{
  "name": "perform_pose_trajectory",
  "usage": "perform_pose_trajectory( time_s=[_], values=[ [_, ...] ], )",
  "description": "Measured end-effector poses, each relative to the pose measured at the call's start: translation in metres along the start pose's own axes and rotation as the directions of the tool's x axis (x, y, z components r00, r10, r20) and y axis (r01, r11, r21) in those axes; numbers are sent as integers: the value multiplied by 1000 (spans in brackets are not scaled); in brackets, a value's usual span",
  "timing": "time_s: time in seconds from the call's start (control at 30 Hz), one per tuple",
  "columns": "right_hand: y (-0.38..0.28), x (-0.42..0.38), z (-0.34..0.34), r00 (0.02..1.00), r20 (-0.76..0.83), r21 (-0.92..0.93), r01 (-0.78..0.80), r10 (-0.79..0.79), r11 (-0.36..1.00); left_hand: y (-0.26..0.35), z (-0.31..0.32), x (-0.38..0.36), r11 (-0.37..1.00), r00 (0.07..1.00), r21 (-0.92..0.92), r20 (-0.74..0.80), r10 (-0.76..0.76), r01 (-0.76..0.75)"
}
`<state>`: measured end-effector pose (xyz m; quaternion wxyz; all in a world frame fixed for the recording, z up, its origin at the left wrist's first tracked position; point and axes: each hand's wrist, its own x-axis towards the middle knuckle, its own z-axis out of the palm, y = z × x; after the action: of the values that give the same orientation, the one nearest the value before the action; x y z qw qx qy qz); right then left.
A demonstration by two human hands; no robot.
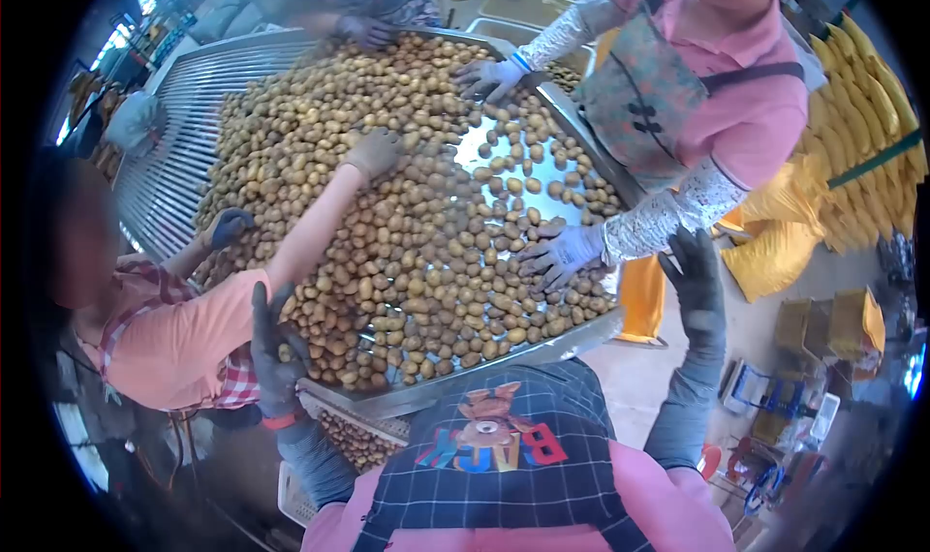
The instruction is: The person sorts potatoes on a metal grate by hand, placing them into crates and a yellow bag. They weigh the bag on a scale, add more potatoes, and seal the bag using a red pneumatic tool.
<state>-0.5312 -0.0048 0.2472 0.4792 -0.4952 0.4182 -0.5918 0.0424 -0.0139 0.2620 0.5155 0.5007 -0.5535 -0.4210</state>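
Observation:
My left hand (279, 353), in a dark grey glove with a red band at the wrist, is raised at the table's near left corner, fingers apart, beside the potatoes (339, 232). Nothing clear shows in its grasp. On the right, my right hand (696, 273), also in a dark glove, is held up beyond the table's right edge with its fingers spread and nothing in it. The potatoes lie in a wide heap on the metal table (572, 344), thinner at the right, where shiny metal shows between them.
Gloved co-workers' hands rest on the potatoes at the left, far side and right. A crate of potatoes (354, 441) stands below the near edge. Yellow sacks (857, 116) are stacked at the far right, with bins (823, 329) on the floor.

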Motion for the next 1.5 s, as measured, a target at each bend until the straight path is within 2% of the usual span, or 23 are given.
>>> perform_pose_trajectory(
  time_s=[0.03,0.1,0.17,0.23,0.37,0.43,0.47,0.5,0.6,0.63,0.67,0.7,0.77,0.8,0.83,0.9,0.97,1.03,1.07,1.17,1.33,1.43,1.5],
  values=[
    [0,1,-2,1000,5,-19,-3,3,1000,-8,-2,3,987,989,80,47,137,-141],
    [1,-2,-2,1000,5,-18,-25,25,1000,-5,-6,-4,999,999,12,13,-38,38],
    [1,-2,-1,999,15,24,-32,32,999,-12,-3,-4,995,998,72,8,-70,69],
    [3,-3,2,998,38,22,-41,40,999,-12,3,0,998,992,-23,115,-48,51],
    [16,-5,-15,989,136,-8,-61,61,998,-22,14,5,993,987,-63,132,-87,96],
    [24,-7,-26,982,171,-31,-77,81,997,-36,13,11,993,960,-35,264,-97,110],
    [28,-9,-28,972,212,-11,-103,103,995,-43,17,18,993,937,103,338,-86,54],
    [31,-9,-31,960,253,10,-129,122,992,-45,28,16,985,914,38,368,-169,167],
    [36,-3,-15,961,246,20,-133,124,991,-56,54,23,985,899,-4,410,-154,171],
    [38,-2,-11,967,220,35,-141,130,989,-62,60,24,987,921,-76,376,-101,139],
    [33,3,-5,949,314,54,-52,33,997,-65,64,23,983,940,-147,337,-51,107],
    [36,3,-7,950,312,52,-54,35,997,-64,68,22,983,939,-149,339,-52,109],
    [47,0,-13,980,192,116,-84,61,990,-62,75,21,980,987,-183,156,-43,72],
    [52,-1,-18,976,213,87,-58,38,994,-57,77,19,995,987,-32,138,-87,92],
    [55,-1,-18,978,203,91,-71,52,993,-66,76,18,999,989,22,142,33,-37],
    [59,-2,-13,982,-12,34,-187,187,982,-61,79,14,999,997,32,69,28,-30],
    [51,-6,2,971,-53,27,-234,235,972,-47,86,10,1000,997,14,77,-20,19],
    [43,-1,17,982,-38,58,-182,185,982,-40,93,9,998,998,38,-23,-55,56],
    [38,4,25,968,-84,0,-238,238,971,-32,100,8,997,998,56,-36,-43,45],
    [41,8,22,993,-13,11,-121,121,993,-50,98,1,999,999,34,-43,19,-17],
    [36,5,17,994,-1,-16,-107,107,994,-48,94,-7,993,996,110,-78,46,-38],
    [35,4,18,997,16,125,-72,71,989,-43,87,-10,988,994,147,-97,58,-44],
    [23,9,35,963,-177,-42,-211,201,977,-42,87,-11,989,994,137,-90,67,-55]
  ],
)
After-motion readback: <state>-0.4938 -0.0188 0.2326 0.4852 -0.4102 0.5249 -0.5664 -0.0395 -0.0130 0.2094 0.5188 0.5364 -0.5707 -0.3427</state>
